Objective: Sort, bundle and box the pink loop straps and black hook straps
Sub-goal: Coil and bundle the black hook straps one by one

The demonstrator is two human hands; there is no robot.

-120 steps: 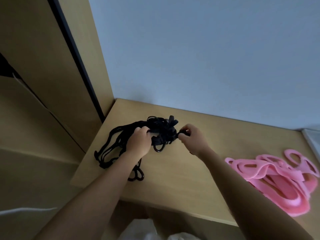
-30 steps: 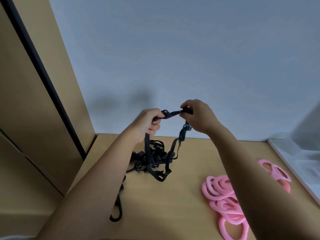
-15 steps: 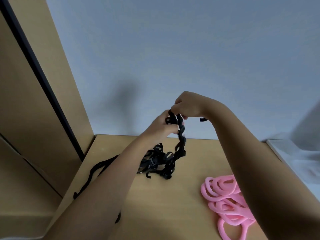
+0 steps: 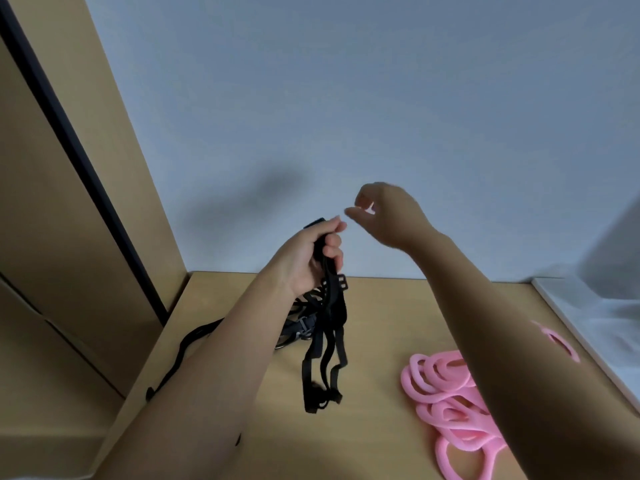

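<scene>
My left hand (image 4: 311, 254) grips a folded bunch of black hook straps (image 4: 325, 344) raised above the wooden table (image 4: 377, 313); their looped ends hang down to the tabletop. More black straps (image 4: 298, 327) lie tangled behind my left forearm, and one long strap (image 4: 183, 351) trails toward the table's left edge. My right hand (image 4: 384, 216) hovers just right of the left hand, fingers loosely curled, holding nothing. A pile of pink loop straps (image 4: 443, 386) lies on the table at the right, partly hidden by my right forearm. A single pink loop (image 4: 561, 344) lies farther right.
A wooden panel with a black strip (image 4: 79, 143) stands at the left, along the table's left edge. A grey wall (image 4: 346, 98) backs the table. A white surface (image 4: 595, 317) borders the table on the right.
My right hand has let go of the black straps and moved away to the right. The left hand now holds the gathered bunch alone, lower than before, with its loops hanging down.
</scene>
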